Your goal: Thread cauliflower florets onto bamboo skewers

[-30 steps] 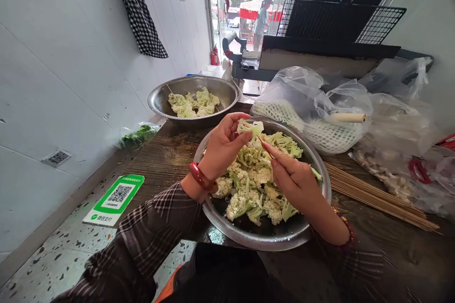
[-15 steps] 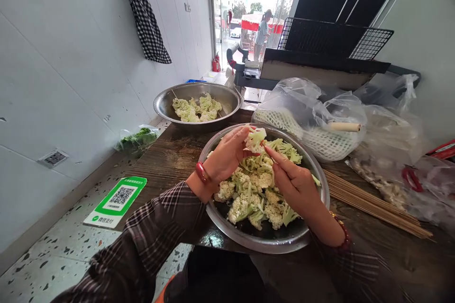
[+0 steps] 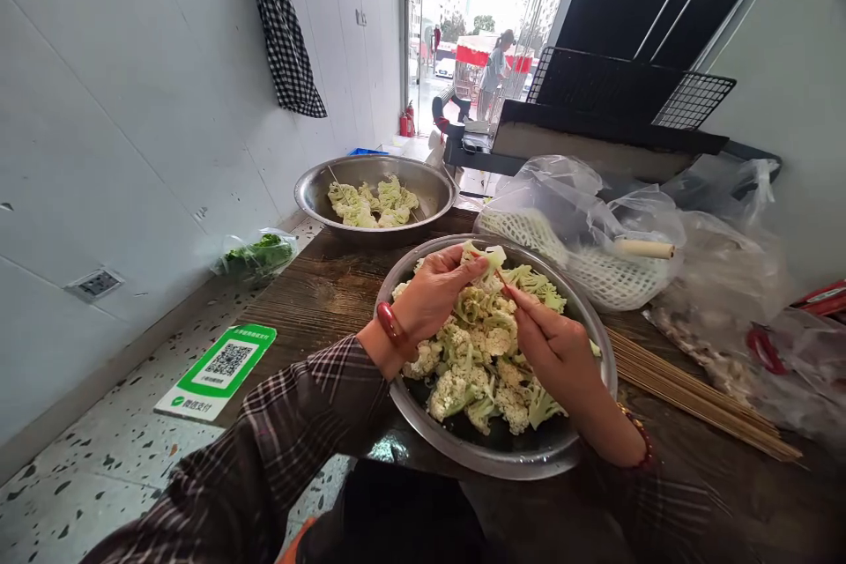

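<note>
My left hand (image 3: 429, 298) pinches a pale green cauliflower floret (image 3: 490, 256) between thumb and fingers, above the front bowl. Close beside it, my right hand (image 3: 556, 345) is closed on a thin brown skewer (image 3: 505, 284) whose upper end meets the floret's stem. How far the stick goes in, I cannot tell. Beneath both hands, the wide metal bowl (image 3: 441, 443) holds many loose cauliflower pieces (image 3: 456, 392). Farther back stands a second metal bowl (image 3: 310, 204) with cauliflower on skewers (image 3: 360, 204) inside.
A bundle of bamboo skewers (image 3: 701, 392) lies right of the front bowl on the dark wooden table (image 3: 323, 286). Plastic bags (image 3: 575, 185) and foam netting (image 3: 604, 278) crowd the back right. A green QR card (image 3: 225, 366) sits at the left edge. Outside the doorway stands a person (image 3: 493, 75).
My left thumb has come down onto the floret, and its grip looks tighter. The right hand stays close with the skewer at the stem. The whole view has shifted slightly.
</note>
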`<act>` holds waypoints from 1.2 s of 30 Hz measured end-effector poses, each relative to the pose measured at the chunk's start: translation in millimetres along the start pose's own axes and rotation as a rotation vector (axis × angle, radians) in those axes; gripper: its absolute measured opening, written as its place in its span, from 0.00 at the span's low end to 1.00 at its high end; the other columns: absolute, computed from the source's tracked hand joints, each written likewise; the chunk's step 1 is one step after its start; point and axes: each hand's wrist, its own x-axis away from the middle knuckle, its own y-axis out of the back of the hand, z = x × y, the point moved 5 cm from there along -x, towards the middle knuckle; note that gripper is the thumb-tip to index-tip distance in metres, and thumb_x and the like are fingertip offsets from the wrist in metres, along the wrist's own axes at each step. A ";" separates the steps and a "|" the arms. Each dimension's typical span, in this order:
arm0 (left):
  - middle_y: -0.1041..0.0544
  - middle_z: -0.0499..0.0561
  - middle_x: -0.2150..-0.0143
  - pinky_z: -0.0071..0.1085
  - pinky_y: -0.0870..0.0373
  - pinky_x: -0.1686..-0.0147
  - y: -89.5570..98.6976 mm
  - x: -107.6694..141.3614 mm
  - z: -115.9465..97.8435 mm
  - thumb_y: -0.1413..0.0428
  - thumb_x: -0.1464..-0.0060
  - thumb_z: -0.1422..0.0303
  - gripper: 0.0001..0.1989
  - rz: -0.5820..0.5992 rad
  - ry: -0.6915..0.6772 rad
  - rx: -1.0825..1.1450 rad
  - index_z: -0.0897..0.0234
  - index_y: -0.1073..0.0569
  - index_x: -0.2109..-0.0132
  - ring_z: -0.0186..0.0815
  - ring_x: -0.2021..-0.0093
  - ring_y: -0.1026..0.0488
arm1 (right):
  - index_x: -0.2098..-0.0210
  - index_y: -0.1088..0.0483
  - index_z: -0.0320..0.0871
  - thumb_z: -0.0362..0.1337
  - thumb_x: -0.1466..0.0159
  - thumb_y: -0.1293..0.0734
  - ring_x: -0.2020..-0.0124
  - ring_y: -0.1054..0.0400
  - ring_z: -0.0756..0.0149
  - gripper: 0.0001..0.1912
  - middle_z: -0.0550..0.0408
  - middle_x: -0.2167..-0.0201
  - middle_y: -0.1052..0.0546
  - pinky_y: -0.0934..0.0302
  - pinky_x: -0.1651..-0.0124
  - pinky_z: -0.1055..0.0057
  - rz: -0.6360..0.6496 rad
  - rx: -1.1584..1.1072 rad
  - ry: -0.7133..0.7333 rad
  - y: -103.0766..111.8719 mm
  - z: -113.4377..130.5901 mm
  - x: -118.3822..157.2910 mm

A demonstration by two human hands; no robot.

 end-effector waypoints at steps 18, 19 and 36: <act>0.21 0.51 0.68 0.29 0.29 0.60 -3.8 1.9 -1.2 0.30 0.54 0.64 0.12 0.077 0.083 0.013 0.68 0.20 0.66 0.31 0.66 0.25 | 0.42 0.25 0.44 0.34 0.30 0.38 0.56 0.20 0.60 0.19 0.49 0.51 0.18 0.24 0.54 0.67 -0.006 -0.004 0.062 3.2 3.3 -2.3; 0.21 0.51 0.68 0.28 0.29 0.60 -4.2 2.2 -0.9 0.30 0.53 0.64 0.12 0.083 0.086 0.012 0.68 0.20 0.67 0.31 0.66 0.26 | 0.42 0.25 0.44 0.34 0.30 0.38 0.56 0.20 0.60 0.19 0.49 0.51 0.18 0.24 0.55 0.67 -0.008 0.000 0.064 3.3 3.7 -2.1; 0.23 0.50 0.68 0.27 0.32 0.61 -5.3 2.9 6.1 0.31 0.52 0.61 0.14 0.113 0.083 -0.115 0.68 0.21 0.66 0.29 0.66 0.28 | 0.46 0.23 0.46 0.36 0.30 0.40 0.55 0.21 0.58 0.18 0.48 0.55 0.17 0.26 0.52 0.65 -0.087 0.115 0.147 2.5 8.0 -3.6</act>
